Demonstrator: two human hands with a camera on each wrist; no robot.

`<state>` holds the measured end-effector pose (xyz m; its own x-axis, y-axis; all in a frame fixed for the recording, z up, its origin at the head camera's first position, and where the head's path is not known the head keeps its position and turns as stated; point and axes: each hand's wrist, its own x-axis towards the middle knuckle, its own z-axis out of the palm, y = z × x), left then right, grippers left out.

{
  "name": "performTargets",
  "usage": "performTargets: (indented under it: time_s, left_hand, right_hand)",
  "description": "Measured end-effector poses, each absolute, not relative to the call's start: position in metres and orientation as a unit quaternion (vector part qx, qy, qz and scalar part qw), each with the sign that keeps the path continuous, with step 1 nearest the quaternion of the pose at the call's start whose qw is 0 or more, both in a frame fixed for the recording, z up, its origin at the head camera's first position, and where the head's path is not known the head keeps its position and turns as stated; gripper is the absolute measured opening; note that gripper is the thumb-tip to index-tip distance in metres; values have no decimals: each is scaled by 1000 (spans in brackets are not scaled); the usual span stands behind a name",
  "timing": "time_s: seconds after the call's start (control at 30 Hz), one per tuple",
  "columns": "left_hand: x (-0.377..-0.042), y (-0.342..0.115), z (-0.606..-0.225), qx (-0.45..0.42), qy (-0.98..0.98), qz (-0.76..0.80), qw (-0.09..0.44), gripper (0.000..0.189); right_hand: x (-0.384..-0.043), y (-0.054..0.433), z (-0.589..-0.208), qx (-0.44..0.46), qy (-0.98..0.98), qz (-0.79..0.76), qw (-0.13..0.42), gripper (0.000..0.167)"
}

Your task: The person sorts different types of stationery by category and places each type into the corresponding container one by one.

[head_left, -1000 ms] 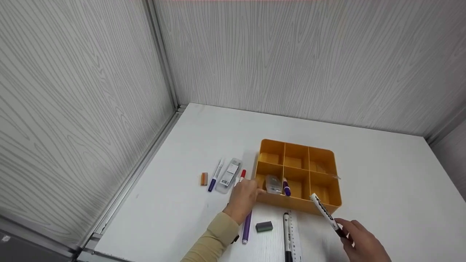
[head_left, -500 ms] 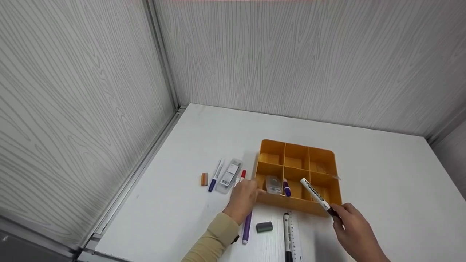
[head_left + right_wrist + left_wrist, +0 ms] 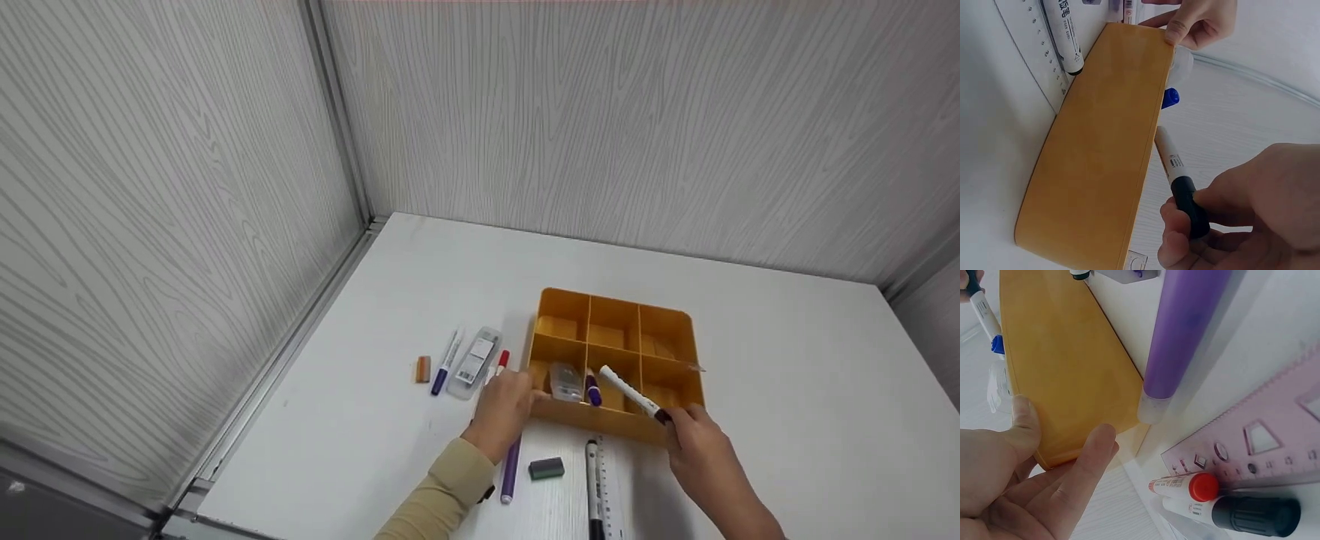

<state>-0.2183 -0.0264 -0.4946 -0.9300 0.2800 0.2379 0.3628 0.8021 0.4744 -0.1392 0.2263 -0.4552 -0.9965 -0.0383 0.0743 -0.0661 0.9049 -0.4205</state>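
My right hand (image 3: 699, 450) pinches a white marker (image 3: 628, 390) by its black cap. The marker's white end tilts over the front middle compartment of the yellow divided box (image 3: 611, 424). My left hand (image 3: 504, 412) grips the box's front left corner, thumb at the rim and fingers against the wall, as the left wrist view shows. A clear plastic case (image 3: 565, 382) sits in the front left compartment. Beside it, a purple-capped pen (image 3: 592, 388) stands in the front middle one; its cap looks blue in the right wrist view (image 3: 1170, 98).
Left of the box lie an orange eraser (image 3: 423, 370), a blue-capped marker (image 3: 447, 364), a clear case (image 3: 475, 364) and a red-capped marker (image 3: 502, 360). In front are a purple marker (image 3: 510, 472), a dark eraser (image 3: 547, 469), a black-capped marker (image 3: 594, 487) and a ruler (image 3: 611, 495).
My right hand has carried the marker forward and to the left, from in front of the box to above its front middle compartment. My left hand stays at the box corner.
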Motion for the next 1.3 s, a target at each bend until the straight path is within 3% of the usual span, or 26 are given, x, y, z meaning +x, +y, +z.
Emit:
performTargets:
  time_s: [0.27, 0.4, 0.63, 0.83, 1.17, 1.3]
  left_hand:
    - [-218, -26, -492, -176, -944, -267, 77, 22]
    - [-218, -27, -493, -182, -944, -260, 91, 23]
    - [-219, -26, -498, -184, -946, -235, 124, 24]
    - [-218, -25, -497, -176, -947, -247, 106, 24]
    - [-218, -26, -498, -173, -949, -238, 110, 24]
    - [-218, -26, -497, -168, -950, -249, 89, 23]
  right_hand:
    - [-144, 215, -460, 60, -975, 191, 98, 14]
    - [-147, 208, -460, 54, -979, 167, 104, 14]
    - [-150, 199, -467, 83, -973, 147, 159, 16]
    - [-156, 191, -473, 86, -972, 149, 157, 14]
    - [-159, 183, -485, 109, -968, 123, 190, 28]
    - [-158, 179, -487, 102, -972, 136, 159, 36]
